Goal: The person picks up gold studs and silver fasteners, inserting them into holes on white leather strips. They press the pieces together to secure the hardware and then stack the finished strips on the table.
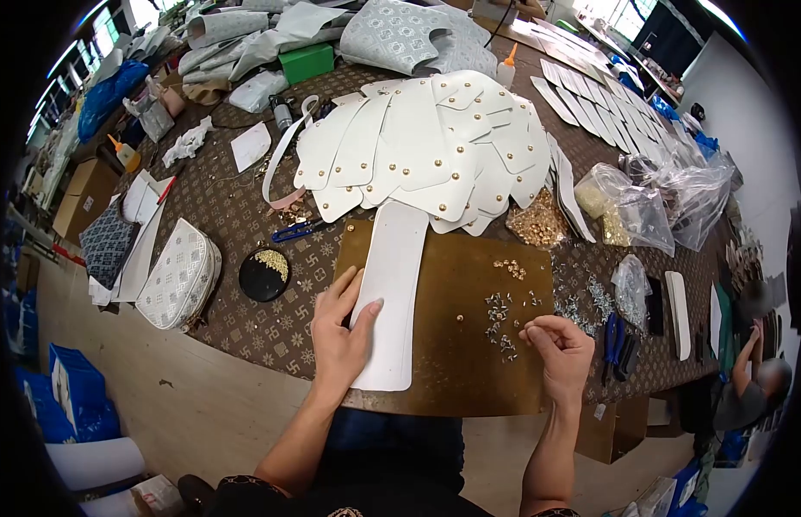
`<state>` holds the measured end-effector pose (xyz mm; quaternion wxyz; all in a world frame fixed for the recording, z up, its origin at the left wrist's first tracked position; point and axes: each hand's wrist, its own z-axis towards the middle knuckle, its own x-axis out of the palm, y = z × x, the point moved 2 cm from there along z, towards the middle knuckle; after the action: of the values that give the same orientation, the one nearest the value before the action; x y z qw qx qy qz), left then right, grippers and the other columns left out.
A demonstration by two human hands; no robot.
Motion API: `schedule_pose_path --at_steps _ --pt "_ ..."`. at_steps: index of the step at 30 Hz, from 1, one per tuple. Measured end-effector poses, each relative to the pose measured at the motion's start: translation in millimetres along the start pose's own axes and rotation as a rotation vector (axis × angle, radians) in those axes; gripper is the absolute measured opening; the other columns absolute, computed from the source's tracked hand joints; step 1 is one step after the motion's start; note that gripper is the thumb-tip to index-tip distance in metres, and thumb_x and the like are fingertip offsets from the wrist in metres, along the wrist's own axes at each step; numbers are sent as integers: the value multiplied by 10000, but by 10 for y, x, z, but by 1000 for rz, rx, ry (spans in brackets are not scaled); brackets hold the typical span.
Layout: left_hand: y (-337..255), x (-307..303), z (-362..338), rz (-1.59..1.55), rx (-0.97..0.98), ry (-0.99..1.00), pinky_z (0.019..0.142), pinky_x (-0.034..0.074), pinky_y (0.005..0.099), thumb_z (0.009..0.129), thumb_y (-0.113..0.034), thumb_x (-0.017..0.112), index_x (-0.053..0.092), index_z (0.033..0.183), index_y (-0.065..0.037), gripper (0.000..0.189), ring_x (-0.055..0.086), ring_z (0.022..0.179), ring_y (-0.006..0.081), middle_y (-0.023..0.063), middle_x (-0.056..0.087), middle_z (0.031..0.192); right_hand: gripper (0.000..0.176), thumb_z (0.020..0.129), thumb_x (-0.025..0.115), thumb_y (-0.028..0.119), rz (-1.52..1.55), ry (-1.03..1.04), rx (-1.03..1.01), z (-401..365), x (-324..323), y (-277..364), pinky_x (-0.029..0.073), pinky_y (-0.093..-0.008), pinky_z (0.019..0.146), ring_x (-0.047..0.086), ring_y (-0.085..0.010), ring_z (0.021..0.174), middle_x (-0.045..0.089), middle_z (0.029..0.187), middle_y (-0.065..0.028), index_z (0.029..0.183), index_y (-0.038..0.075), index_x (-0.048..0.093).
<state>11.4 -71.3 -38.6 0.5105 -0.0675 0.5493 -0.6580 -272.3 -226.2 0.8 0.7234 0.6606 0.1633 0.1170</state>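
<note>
A long white leather-like strip (392, 293) with rounded corners lies lengthwise over a brown board (456, 379). My left hand (342, 336) grips its left edge, thumb on top and fingers along the side, partly hidden. Over the board's right side, my right hand (560, 349) is closed in a pinch; what sits between the fingertips is too small to make out. Beside it lie small silver screws (497, 319) and, farther back, several gold studs (509, 269). Behind the strip rises a fanned pile of white pieces (418, 146) with gold studs on them.
Left of the board are a black dish (264, 274) of small gold parts and a patterned pouch (183, 274). To the right are blue-handled pliers (614, 345), more loose screws (590, 297) and plastic bags (633, 207). Another person (758, 383) is at far right.
</note>
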Motion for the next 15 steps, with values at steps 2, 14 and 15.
schedule_pose_path --at_steps 2,14,15 --pt "-33 -24 1 117 42 -22 916 514 304 935 -61 739 677 1357 -13 429 637 1057 236 215 664 1275 105 956 720 -30 57 50 11 8 82 36 604 -246 793 744 -139 863 762 950 -91 1058 -50 711" --pt "33 -58 -25 168 152 -198 735 495 300 877 11 778 729 1292 -28 420 558 839 183 111 630 1030 113 956 706 -48 217 119 10 46 369 119 609 -265 761 750 -172 846 759 938 -120 1069 -54 691" --pt "64 -44 -35 67 86 -220 719 494 296 874 20 777 734 1285 -32 416 566 833 175 108 635 1029 113 956 706 -48 216 120 9 44 364 119 609 -265 761 750 -172 846 759 938 -120 1069 -54 691"
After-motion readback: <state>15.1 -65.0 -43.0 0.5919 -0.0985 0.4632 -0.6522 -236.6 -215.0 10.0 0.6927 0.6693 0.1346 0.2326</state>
